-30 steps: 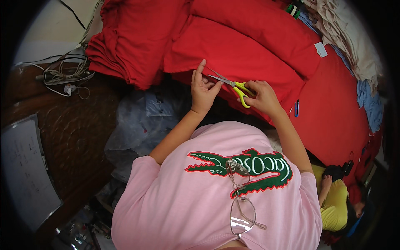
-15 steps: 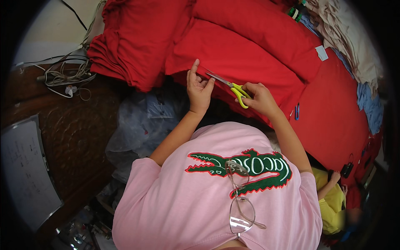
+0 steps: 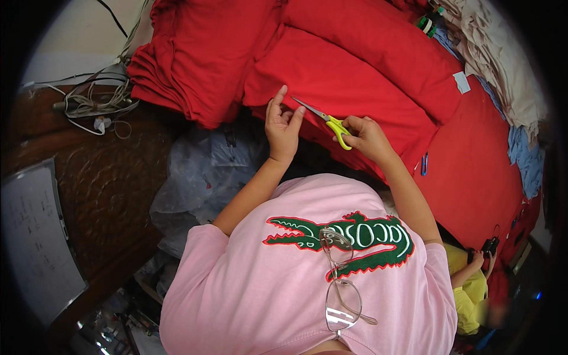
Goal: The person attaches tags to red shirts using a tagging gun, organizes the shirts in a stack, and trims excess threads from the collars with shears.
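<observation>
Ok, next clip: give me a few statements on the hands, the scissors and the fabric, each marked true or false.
1. The right hand holds yellow-handled scissors. True.
2. The scissors' blades point toward the person's right. False: they point left, toward the left hand.
3. The left hand rests its fingers on the edge of the folded red fabric. True.
4. The fabric being worked on is blue. False: it is red; blue cloth lies only at the far right.
5. A pair of glasses hangs at the front of the pink shirt. True.
6. The left hand has a grip on the tangle of cables. False: the cables lie apart, at the far left.
</observation>
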The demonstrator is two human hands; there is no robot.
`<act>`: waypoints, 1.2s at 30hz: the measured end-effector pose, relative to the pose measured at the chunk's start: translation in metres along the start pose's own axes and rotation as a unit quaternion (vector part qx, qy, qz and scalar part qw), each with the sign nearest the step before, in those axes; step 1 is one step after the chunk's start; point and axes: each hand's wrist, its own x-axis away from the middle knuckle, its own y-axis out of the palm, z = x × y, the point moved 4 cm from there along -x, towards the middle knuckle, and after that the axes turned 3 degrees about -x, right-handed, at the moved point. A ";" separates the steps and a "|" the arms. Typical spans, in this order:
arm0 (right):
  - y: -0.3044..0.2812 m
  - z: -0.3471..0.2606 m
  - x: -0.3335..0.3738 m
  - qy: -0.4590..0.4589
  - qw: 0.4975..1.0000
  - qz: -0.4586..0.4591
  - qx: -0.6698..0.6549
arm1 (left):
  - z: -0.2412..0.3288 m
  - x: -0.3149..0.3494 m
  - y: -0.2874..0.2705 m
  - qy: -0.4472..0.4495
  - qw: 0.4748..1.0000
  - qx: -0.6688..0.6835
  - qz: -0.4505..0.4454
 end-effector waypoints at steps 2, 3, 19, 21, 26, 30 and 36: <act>0.000 -0.005 -0.003 -0.013 0.999 -0.007 0.029 | -0.006 -0.005 -0.009 -0.012 0.999 -0.027 0.015; 0.001 -0.009 -0.005 -0.020 0.999 -0.010 0.043 | 0.000 -0.007 -0.007 -0.012 1.000 0.005 0.020; 0.007 -0.003 -0.027 -0.007 0.999 0.023 0.038 | 0.005 -0.011 -0.006 -0.064 0.985 0.159 0.032; 0.009 -0.003 -0.014 -0.025 0.991 0.098 0.085 | -0.004 -0.006 -0.001 -0.101 0.980 0.170 0.037; 0.018 -0.003 0.025 -0.109 0.942 0.161 0.276 | -0.072 0.030 -0.017 -0.246 0.956 0.156 0.033; 0.012 0.035 0.064 -0.089 0.903 0.225 0.354 | -0.096 0.030 -0.036 -0.255 0.931 0.245 0.088; -0.040 0.110 0.141 0.128 0.859 0.399 0.292 | -0.095 -0.026 -0.084 -0.205 0.904 0.297 0.230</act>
